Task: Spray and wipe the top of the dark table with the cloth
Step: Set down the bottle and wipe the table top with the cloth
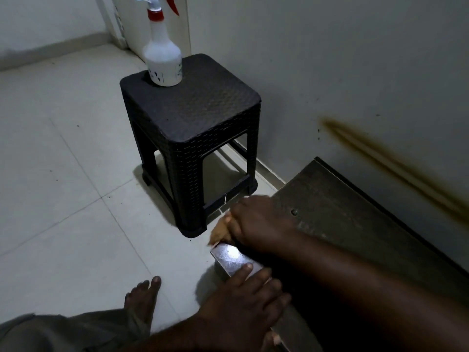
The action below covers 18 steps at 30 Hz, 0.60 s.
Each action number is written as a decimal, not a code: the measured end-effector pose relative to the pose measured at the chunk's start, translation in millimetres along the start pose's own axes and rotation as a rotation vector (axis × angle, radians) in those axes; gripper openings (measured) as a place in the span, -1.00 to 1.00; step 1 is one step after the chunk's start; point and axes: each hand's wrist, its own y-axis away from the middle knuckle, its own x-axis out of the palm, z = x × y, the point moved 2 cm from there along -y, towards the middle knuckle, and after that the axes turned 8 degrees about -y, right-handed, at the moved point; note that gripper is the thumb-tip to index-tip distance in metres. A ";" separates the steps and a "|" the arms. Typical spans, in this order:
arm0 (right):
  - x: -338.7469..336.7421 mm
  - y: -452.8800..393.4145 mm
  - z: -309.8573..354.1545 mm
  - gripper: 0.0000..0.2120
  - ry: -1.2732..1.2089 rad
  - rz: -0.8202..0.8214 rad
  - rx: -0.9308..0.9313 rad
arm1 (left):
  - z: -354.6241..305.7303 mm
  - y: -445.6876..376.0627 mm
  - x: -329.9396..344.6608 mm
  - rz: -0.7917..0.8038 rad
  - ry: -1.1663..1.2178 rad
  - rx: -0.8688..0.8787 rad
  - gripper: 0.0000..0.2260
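Observation:
The dark table (355, 224) with a brown wooden top stands low against the wall at the right. At its near left corner my right hand (256, 219) is shut on an orange cloth (220, 231), which pokes out past the edge and looks blurred. My left hand (243, 301) lies on the table's front edge with its fingers spread and holds nothing; its thumb touches the shiny lit corner (229, 256). A white spray bottle (162, 57) with a red collar stands upright, apart from both hands.
The bottle stands on the back left corner of a black woven plastic stool (193, 115) beside the wall. Pale floor tiles (63, 174) spread to the left. My bare foot (142, 298) rests on the floor. A brown streak (393, 161) marks the wall.

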 end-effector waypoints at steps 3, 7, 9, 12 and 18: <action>-20.6 -16.5 -73.1 -0.69 0.071 -0.033 0.176 | 2.7 2.6 -7.5 0.014 -0.021 -0.025 -0.47; -35.4 -16.7 -173.6 -0.62 -0.116 -0.248 0.472 | 2.1 2.3 -11.7 0.052 -0.034 -0.008 -0.44; -29.5 -16.5 -185.4 -0.56 -0.137 -0.242 0.492 | 2.4 2.7 -14.3 0.080 -0.035 -0.012 -0.37; -26.5 0.5 -167.6 -0.52 -0.125 -0.229 0.453 | -0.3 3.9 -20.7 0.068 -0.008 -0.029 -0.34; -1.3 92.9 -105.5 -0.43 -0.165 -0.183 0.487 | -5.4 5.4 -23.2 0.030 0.000 -0.012 -0.37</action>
